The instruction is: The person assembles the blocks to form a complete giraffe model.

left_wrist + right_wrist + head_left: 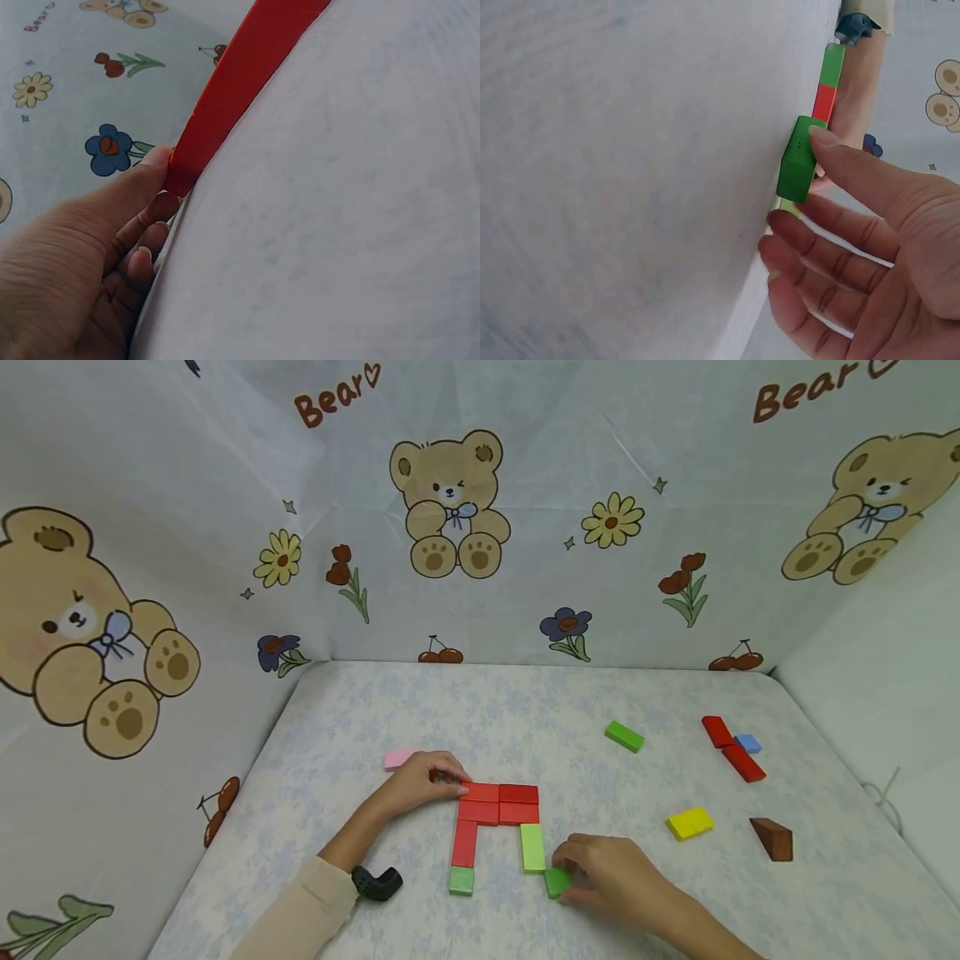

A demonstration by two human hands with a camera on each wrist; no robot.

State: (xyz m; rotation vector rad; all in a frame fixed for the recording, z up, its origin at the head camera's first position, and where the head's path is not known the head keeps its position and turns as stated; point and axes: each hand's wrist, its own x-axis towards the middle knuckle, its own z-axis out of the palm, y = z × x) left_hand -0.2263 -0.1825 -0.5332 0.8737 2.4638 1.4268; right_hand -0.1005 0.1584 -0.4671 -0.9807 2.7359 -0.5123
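Note:
On the table, red blocks (477, 811) lie edge to edge in a short double row, with a red leg at left tipped by a green block (461, 881) and a light green block (532, 848) as the right leg. At the row's far left corner, my left hand (423, 783) has thumb and index finger at the end of a red block (225, 97). My right hand (611, 877) pinches a darker green block (801, 161) between thumb and fingers, close by the light green block's near end. Part of this green block is covered by fingers in the head view.
A pink block (399, 759) lies behind the left hand. Off to the right are a green block (624, 737), a yellow block (690, 823), a brown wedge (774, 841), two red blocks (742, 763) and a blue block (748, 743). A bear-print cloth (525, 610) stands behind the table.

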